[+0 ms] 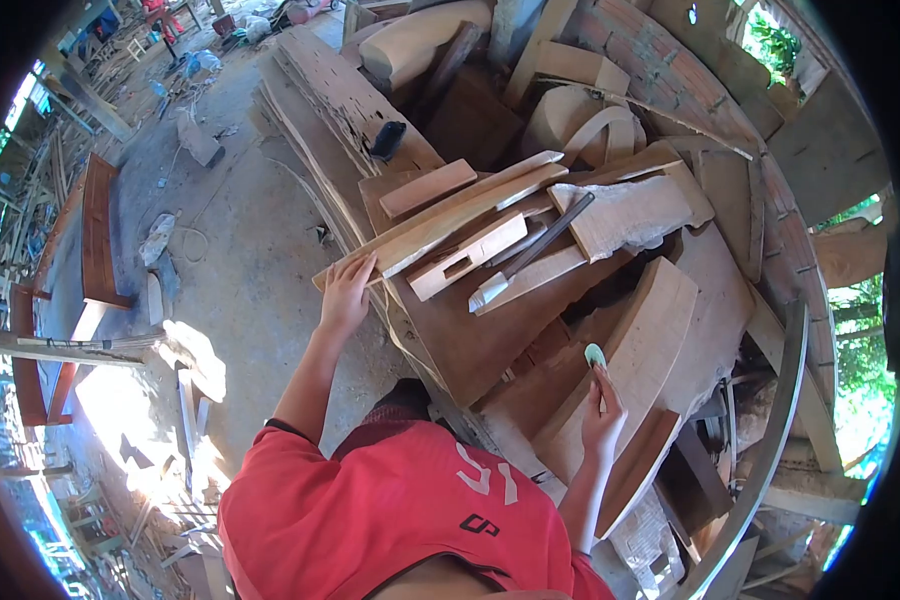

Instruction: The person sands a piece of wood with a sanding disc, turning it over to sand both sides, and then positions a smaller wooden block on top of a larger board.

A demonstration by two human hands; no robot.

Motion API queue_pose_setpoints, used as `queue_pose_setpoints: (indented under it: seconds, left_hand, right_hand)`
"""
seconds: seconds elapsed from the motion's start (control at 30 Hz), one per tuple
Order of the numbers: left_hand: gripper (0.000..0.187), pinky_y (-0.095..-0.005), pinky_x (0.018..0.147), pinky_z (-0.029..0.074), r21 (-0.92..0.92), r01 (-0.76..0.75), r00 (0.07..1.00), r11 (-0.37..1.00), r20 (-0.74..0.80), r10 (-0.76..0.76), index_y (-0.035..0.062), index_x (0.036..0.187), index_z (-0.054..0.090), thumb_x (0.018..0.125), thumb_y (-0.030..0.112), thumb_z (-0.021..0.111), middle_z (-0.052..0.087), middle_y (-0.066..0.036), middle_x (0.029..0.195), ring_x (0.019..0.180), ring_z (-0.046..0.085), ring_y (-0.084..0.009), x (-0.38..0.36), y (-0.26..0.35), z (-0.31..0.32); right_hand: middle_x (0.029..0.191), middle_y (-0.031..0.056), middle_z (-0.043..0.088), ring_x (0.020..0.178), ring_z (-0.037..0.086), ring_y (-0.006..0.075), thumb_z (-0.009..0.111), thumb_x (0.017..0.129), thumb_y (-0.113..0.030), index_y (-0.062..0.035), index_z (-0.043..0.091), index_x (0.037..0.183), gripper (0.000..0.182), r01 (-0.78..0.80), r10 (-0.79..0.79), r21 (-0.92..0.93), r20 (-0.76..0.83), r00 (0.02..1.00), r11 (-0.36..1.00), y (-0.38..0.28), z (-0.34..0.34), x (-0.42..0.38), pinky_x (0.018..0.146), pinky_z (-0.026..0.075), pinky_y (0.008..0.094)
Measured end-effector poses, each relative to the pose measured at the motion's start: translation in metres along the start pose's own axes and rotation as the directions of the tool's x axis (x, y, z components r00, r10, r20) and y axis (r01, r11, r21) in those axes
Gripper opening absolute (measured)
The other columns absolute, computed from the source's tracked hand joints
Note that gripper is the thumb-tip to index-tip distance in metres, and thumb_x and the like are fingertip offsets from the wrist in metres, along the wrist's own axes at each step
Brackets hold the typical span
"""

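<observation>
**Hands at the Stacked Timber Pile**

Surroundings. A pile of rough boards and offcuts fills the centre of the view. A long pale plank (450,215) lies diagonally across the top. Just below it rests a notched wooden block (468,256), and beside that a hatchet-like tool (530,255) lies with its dark handle pointing up and right. A rough-edged pale slab (630,212) sits behind the tool. A small dark object (387,140) lies on the long boards further back. A brick wall (670,75) curves behind the pile. A reddish bench (98,230) stands on the concrete floor at the left, well apart from the pile.

Left hand. The left hand (345,295) is extended forward, arm nearly straight, fingers spread flat on the lower end of the long pale plank. It rests there, open, with nothing clasped.

Right hand. The right hand (602,410) is raised with the elbow bent, pinching a small pale green piece (595,354) at the fingertips. The piece is held against the face of a curved wooden board (640,340) that leans at the pile's near right side.
</observation>
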State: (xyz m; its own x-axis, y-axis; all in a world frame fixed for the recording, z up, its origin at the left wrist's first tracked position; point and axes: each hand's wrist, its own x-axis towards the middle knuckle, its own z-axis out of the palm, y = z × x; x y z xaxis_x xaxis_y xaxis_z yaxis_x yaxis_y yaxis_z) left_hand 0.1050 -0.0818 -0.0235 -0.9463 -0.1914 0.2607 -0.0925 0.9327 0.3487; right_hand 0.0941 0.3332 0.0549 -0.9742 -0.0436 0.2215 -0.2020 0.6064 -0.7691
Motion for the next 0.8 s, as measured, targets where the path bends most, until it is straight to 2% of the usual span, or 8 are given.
queue_pose_setpoints:
  seconds: [0.1, 0.3, 0.5, 0.57, 0.7, 0.8]
  left_hand:
    - [0.057, -0.0502, 0.1, 0.028, -0.043, 0.0, 1.0, 0.999, -0.009, 0.0, 0.012, 0.127, 0.043, 0.073, -0.001, 0.051, 0.05, -0.009, 0.12, 0.118, 0.042, -0.0257, 0.0, -0.002, 0.002]
    - [0.059, -0.0478, 0.101, 0.028, 0.0, -0.036, 0.999, 0.999, -0.034, 0.036, 0.0116, 0.127, 0.043, 0.07, -0.002, 0.054, 0.047, -0.01, 0.125, 0.12, 0.04, -0.0275, -0.002, -0.006, 0.007]
    - [0.056, -0.0466, 0.101, 0.029, 0.015, -0.023, 0.997, 1.0, 0.077, 0.022, 0.0105, 0.126, 0.045, 0.072, 0.0, 0.053, 0.045, -0.009, 0.128, 0.123, 0.037, -0.0259, 0.002, -0.005, -0.007]
    - [0.053, -0.0466, 0.099, 0.031, 0.018, -0.071, 0.995, 0.997, 0.072, 0.07, 0.009, 0.125, 0.045, 0.074, 0.001, 0.054, 0.049, -0.01, 0.125, 0.12, 0.041, -0.0263, 0.004, -0.006, -0.008]
    - [0.05, -0.0461, 0.098, 0.033, -0.069, -0.055, 0.997, 0.996, 0.045, 0.058, 0.008, 0.125, 0.043, 0.077, 0.004, 0.054, 0.053, -0.011, 0.12, 0.116, 0.046, -0.0276, 0.005, -0.019, -0.002]
    - [0.048, -0.0424, 0.095, 0.037, -0.102, -0.062, 0.998, 0.993, 0.025, 0.065, 0.0075, 0.124, 0.044, 0.078, 0.007, 0.056, 0.056, -0.012, 0.114, 0.11, 0.05, -0.0273, 0.006, -0.02, -0.007]
  right_hand:
    - [0.105, 0.0162, 0.061, 0.102, 0.058, 0.0273, 0.053, 0.082, 0.003, 0.0019, 0.061, 0.103, 0.022, 0.022, -0.022, -0.018, 0.002, 1.0, 1.0, -0.001, 0.001, 0.0, 0.089, 0.044, 0.0336]
    - [0.106, 0.016, 0.061, 0.102, 0.058, 0.0273, 0.053, 0.082, 0.004, 0.0022, 0.061, 0.103, 0.022, 0.07, -0.069, -0.027, 0.03, 0.997, 0.997, -0.007, 0.006, 0.007, 0.088, 0.045, 0.0332]
    - [0.106, 0.0168, 0.061, 0.103, 0.057, 0.0278, 0.053, 0.082, 0.004, 0.0026, 0.06, 0.103, 0.022, 0.108, -0.106, -0.023, 0.052, 0.993, 0.994, -0.011, 0.013, 0.011, 0.087, 0.045, 0.0334]
    - [0.106, 0.0169, 0.061, 0.103, 0.057, 0.028, 0.053, 0.082, 0.004, 0.0027, 0.06, 0.103, 0.023, 0.104, -0.103, -0.011, 0.057, 0.993, 0.995, -0.011, 0.014, 0.01, 0.087, 0.045, 0.0334]
    - [0.106, 0.0171, 0.061, 0.103, 0.057, 0.0283, 0.052, 0.082, 0.005, 0.0031, 0.06, 0.103, 0.022, 0.092, -0.093, 0.008, 0.069, 0.993, 0.996, -0.007, 0.019, 0.008, 0.087, 0.045, 0.0334]
    - [0.107, 0.0171, 0.061, 0.103, 0.057, 0.0284, 0.052, 0.082, 0.005, 0.0032, 0.06, 0.103, 0.022, 0.077, -0.079, 0.022, 0.077, 0.994, 0.997, -0.006, 0.021, 0.006, 0.087, 0.045, 0.0334]
